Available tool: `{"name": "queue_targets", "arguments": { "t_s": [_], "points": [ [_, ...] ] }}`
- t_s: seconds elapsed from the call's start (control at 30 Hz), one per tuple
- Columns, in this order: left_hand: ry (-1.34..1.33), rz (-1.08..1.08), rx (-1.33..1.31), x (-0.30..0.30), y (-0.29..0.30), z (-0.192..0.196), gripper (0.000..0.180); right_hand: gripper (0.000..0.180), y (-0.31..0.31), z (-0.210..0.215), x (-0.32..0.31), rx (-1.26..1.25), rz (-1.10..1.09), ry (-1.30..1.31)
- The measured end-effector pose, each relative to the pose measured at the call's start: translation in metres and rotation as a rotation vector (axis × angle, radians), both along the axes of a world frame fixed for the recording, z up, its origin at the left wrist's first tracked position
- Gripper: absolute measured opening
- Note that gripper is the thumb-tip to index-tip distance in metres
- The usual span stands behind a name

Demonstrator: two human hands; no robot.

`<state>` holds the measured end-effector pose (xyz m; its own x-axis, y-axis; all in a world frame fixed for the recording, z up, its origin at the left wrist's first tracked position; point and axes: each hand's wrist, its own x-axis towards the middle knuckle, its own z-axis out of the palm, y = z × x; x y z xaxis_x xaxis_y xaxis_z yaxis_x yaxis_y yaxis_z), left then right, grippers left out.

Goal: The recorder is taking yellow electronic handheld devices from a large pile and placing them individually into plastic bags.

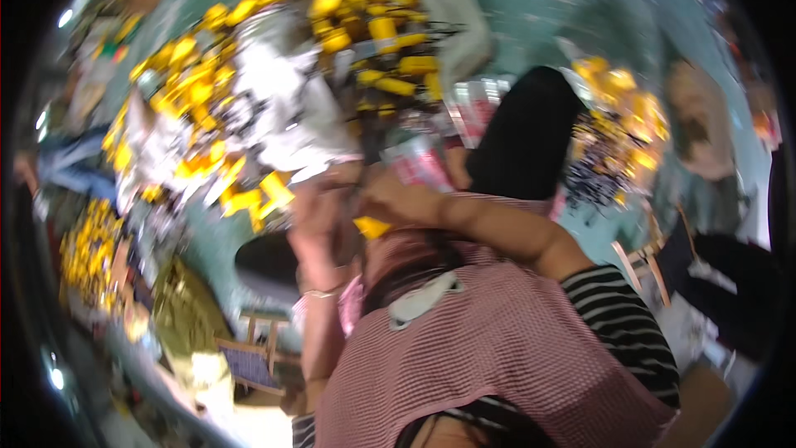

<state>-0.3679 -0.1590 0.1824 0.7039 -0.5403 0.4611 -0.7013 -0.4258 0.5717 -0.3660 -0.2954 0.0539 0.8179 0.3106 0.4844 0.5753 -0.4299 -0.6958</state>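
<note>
The picture is motion-blurred. My left hand and my right hand meet in front of my chest, just above my pink checked apron. A small yellow plastic part sticks out below my right hand, which is closed on it. My left hand touches the same spot, but the blur hides its grip. A red and white packet lies just beyond the hands. My left wrist carries a thin bracelet.
Heaps of yellow parts mixed with white and silver bags cover the teal floor; more yellow heaps lie ahead and to the right. A black shape stands right of the hands. A low wooden stool is lower left.
</note>
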Motion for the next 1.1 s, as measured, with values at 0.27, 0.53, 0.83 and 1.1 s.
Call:
{"name": "queue_targets", "arguments": {
  "t_s": [0.27, 0.53, 0.83, 1.1],
  "points": [
    [1.704, 0.285, -1.163, -0.033, 0.063, -0.09, 0.071, 0.016, 0.013, 0.079, -0.001, 0.11, -0.057, -0.03],
    [1.777, -0.04, -1.337, -0.002, 0.053, -0.056, 0.037, 0.043, 0.033, 0.088, -0.065, -0.43, 0.03, -0.329],
    [1.839, -0.249, -1.404, -0.002, 0.107, -0.051, 0.02, 0.026, -0.102, 0.077, -0.074, 0.17, -0.096, 0.958],
    [2.273, -0.519, -1.015, -0.056, 0.06, -0.043, 0.031, 0.041, -0.032, 0.098, 0.063, 1.602, 0.43, 1.06]
  ]
}}
